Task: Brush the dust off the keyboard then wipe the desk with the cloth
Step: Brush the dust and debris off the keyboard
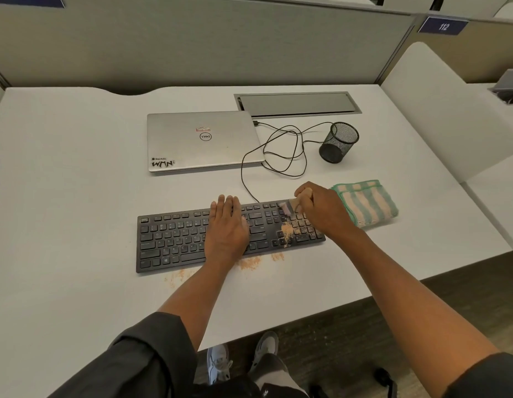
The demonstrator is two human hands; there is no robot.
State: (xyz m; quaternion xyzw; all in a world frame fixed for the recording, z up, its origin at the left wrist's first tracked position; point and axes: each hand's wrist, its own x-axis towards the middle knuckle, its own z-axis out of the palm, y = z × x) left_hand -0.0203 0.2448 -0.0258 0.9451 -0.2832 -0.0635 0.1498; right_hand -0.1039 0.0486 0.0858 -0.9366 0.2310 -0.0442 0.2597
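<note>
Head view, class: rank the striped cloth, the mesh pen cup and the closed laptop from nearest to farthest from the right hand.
Measured from the right hand, which grips the brush over the keyboard:
1. Striped cloth: right beside the hand, on its right.
2. Mesh pen cup: behind the hand, toward the desk's back.
3. Closed laptop: back and to the left, past the tangled cable.

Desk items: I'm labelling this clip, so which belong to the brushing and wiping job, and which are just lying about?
In the job:
keyboard, under the flat left hand
brush, gripped by the right hand
tan dust on the right-hand keys and on the desk
striped cloth, folded beside the keyboard

Lying about:
closed laptop
black cable
mesh pen cup
</note>
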